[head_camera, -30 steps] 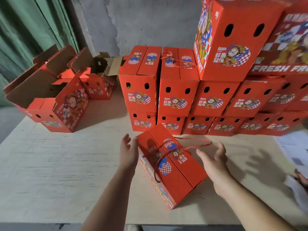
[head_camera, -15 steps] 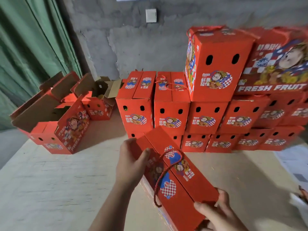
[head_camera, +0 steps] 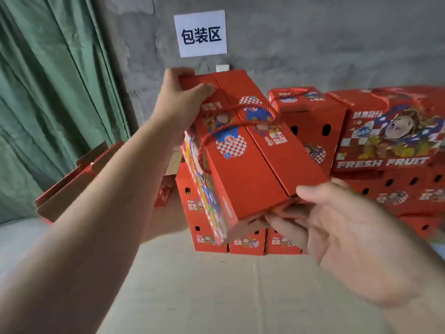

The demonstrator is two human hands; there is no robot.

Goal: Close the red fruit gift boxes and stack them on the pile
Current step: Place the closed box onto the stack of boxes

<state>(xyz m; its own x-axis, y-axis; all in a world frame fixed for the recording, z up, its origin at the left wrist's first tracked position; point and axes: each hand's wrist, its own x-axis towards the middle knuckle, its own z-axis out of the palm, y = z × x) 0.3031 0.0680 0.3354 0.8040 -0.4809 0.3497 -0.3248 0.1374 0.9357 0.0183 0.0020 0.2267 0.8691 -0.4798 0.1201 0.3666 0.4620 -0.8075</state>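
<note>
1. While it sat lower, near the table, a second ago, the closed red gift box [head_camera: 243, 150] is now raised to the centre of the frame, tilted, its two top flaps meeting and the rope handle [head_camera: 240, 116] lying across them
2. Gripping its far upper end, the left hand [head_camera: 179, 92] curls thumb and fingers round the corner; half a second ago it held the same end lower down
3. At the near lower end the right hand [head_camera: 337, 227] holds the box with thumb on top and fingers beneath; a second ago it was open beside the box
4. That lift suggests closing is finished and the box is on its way to the pile [head_camera: 361, 141] of red boxes at centre right, which stands behind it
5. Below, the pale wooden table [head_camera: 216, 297] fills the lower frame, with open unclosed boxes [head_camera: 72, 186] at middle left
6. Behind are a grey concrete wall [head_camera: 313, 44], a white paper sign [head_camera: 201, 33] at upper centre, and a green curtain [head_camera: 48, 92] at the left
</note>
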